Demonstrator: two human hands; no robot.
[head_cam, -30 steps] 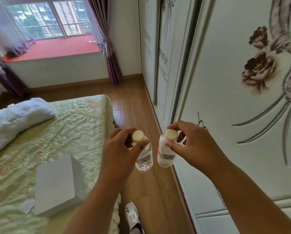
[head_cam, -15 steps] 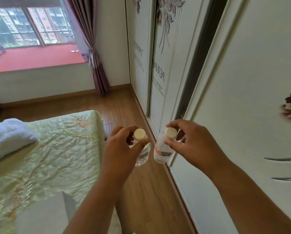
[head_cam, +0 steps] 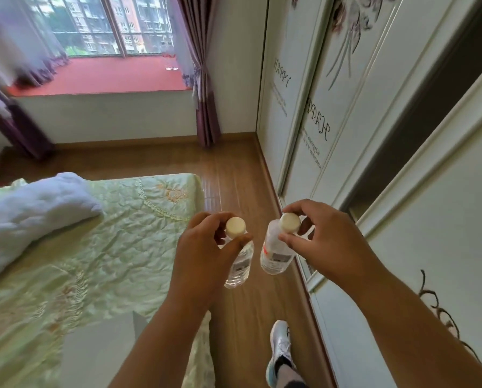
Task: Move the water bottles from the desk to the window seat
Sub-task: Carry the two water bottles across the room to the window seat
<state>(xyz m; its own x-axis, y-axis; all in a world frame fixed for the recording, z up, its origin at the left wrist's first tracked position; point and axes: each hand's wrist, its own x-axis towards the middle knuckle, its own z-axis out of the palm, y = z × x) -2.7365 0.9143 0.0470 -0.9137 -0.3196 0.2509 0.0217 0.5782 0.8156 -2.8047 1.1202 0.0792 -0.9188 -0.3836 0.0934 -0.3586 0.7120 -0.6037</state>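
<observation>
Wooden floor [head_cam: 242,180] below, each hand, left [head_cam: 206,256] and right [head_cam: 326,242], grips one of two water bottles.

wardrobe door [head_cam: 318,88] | script word, seemingly "Happy" | smaller print illegible

Both bare forearms reach forward side by side, the left hand [head_cam: 203,253] and right hand [head_cam: 325,242] each held palm-down with fingertips pinched together, while one sneakered foot [head_cam: 279,351] steps ahead below.
</observation>
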